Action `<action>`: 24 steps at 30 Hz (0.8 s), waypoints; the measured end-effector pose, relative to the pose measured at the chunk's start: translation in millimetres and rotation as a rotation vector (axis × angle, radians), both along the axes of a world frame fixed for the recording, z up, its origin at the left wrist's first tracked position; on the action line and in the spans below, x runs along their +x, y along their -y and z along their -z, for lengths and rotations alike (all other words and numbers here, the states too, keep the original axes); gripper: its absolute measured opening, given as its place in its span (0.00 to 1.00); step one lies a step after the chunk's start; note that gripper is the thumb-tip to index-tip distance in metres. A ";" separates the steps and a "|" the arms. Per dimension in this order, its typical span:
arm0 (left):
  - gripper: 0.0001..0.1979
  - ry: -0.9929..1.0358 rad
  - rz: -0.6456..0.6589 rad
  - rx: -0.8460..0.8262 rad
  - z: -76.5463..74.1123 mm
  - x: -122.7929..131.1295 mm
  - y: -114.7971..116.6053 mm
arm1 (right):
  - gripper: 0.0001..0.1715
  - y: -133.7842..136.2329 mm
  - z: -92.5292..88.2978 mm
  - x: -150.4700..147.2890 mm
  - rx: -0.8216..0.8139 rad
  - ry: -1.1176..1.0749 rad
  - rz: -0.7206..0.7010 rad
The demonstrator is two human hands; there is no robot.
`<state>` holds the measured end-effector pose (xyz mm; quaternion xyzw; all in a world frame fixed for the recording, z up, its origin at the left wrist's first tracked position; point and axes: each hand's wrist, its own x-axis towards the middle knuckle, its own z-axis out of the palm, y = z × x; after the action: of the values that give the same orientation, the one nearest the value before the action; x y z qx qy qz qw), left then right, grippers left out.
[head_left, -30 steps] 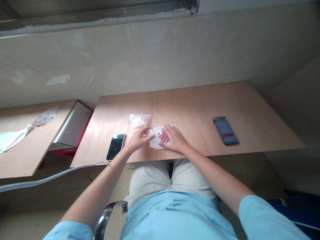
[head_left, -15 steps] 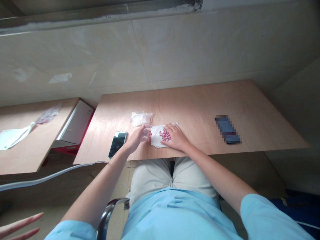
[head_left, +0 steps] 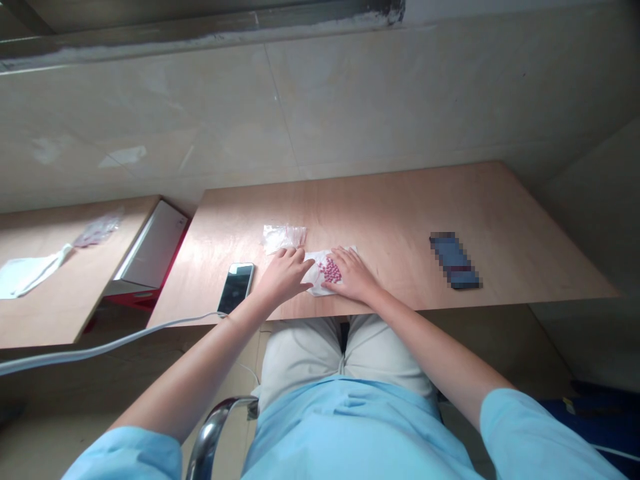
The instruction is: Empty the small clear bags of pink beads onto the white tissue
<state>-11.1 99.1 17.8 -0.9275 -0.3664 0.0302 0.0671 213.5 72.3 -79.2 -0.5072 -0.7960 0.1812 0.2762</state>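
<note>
A white sheet (head_left: 316,289) lies near the table's front edge with a cluster of small pink beads (head_left: 331,270) on it. My right hand (head_left: 353,275) rests flat on the sheet's right side, fingers stretched and thumb apart, curving around the beads. Palm down at the sheet's left edge is my left hand (head_left: 285,275). A small clear plastic bag (head_left: 314,272) with a pinkish edge shows at its thumb and forefinger, which appear to hold it; the other fingers partly cover the grip. Just behind my left hand lies a pile of clear plastic bags (head_left: 283,236).
A phone (head_left: 237,288) lies left of my left hand, and a pixelated dark item (head_left: 456,261) at the table's right. A white cable (head_left: 125,341) crosses by the front left edge. Another table (head_left: 45,313) at the left bears a white cloth (head_left: 30,275) and plastic bags (head_left: 97,228).
My left hand has turned palm down and shifted right, bringing the clear bag over the sheet's left part. Another person's fingers at the lower left have gone. My right hand stays put.
</note>
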 end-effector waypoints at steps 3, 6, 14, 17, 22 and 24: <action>0.20 -0.029 0.024 0.024 -4.6 5.4 0.6 | 0.49 0.3 -0.1 0.1 0.003 0.007 0.004; 0.19 -0.061 0.045 0.050 -6.4 8.2 1.4 | 0.49 0.6 -0.4 -0.1 0.012 0.022 0.011; 0.08 -0.100 0.097 0.077 -11.6 21.5 5.0 | 0.47 0.2 -2.8 -1.3 0.032 0.004 -0.007; 0.04 -0.158 0.135 0.077 -17.9 30.9 2.9 | 0.47 0.3 -3.0 -1.6 0.041 0.001 -0.004; 0.06 -0.212 0.157 0.090 -19.3 46.4 -0.4 | 0.45 1.0 -5.9 -2.7 0.042 -0.010 -0.007; 0.07 -0.230 0.142 0.084 -16.6 50.7 -0.4 | 0.45 1.3 -7.3 -3.3 0.040 -0.014 -0.003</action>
<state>39.6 99.5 34.4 -0.9380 -0.2905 0.1159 0.1495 210.2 71.0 -71.9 -0.4992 -0.7982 0.1691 0.2918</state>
